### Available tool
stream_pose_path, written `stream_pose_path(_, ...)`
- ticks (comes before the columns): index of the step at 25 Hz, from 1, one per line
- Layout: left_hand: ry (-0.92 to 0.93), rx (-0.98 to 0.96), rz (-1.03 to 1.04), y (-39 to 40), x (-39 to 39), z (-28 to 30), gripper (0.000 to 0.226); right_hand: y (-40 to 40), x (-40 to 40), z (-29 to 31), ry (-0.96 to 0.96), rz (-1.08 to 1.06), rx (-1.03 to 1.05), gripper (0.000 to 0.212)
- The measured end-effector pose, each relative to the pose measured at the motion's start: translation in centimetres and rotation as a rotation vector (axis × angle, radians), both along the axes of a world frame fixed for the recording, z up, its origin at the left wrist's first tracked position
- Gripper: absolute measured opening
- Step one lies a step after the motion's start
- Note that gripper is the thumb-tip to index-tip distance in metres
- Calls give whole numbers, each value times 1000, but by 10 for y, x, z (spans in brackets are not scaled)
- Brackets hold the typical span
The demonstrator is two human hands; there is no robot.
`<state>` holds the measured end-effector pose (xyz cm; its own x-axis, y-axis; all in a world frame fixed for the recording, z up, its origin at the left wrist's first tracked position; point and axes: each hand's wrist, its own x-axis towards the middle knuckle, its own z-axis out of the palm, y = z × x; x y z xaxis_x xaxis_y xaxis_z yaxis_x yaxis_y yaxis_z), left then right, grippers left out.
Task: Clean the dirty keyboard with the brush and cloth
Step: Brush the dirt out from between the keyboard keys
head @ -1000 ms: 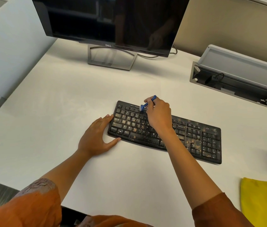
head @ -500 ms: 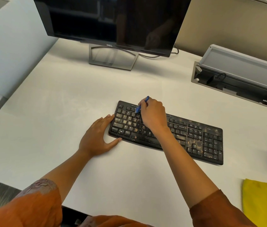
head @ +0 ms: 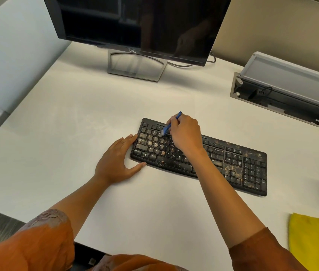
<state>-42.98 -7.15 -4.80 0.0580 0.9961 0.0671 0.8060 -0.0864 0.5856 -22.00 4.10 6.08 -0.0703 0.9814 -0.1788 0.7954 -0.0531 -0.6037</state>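
While the left hand is lying flat, fingers straight against the keyboard end | right hand is pinching blue brush, bristles seemingly touching upper-left keys | yellow cloth is lying well apart.

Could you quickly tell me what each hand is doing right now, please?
Left hand: open, fingers straight, resting against the left end of the keyboard.
Right hand: closed around the blue brush, bristles down on the upper-left keys.
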Motion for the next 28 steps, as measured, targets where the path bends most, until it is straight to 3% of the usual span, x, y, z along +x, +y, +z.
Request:
stream_pose_path(2, 0, -5, 2, 0, -1, 0, 94, 0, 3, 1, 37, -43, 48, 30)
stream_pose_path(6, 3, -4, 5, 1, 0, 1, 94, -3, 13, -4, -36, 95, -19, 33)
stream_pose_path(11, -2, 7, 3, 1, 0, 1, 94, -2, 27, -4, 32, 21, 30, 27)
stream_pose_path(15, -2, 3, 4, 0, 0, 1, 94, -4, 25, -3, 50, 52, -53, 30)
stream_pose_path(22, -2, 6, 0, 0, 0, 1, 94, -6, -6, -3, 185, -25, 95, 29)
stream_pose_path(28, -9, 3, 6, 0, 0, 2, 94, -6, -16, -2, -9, 58, 7, 33)
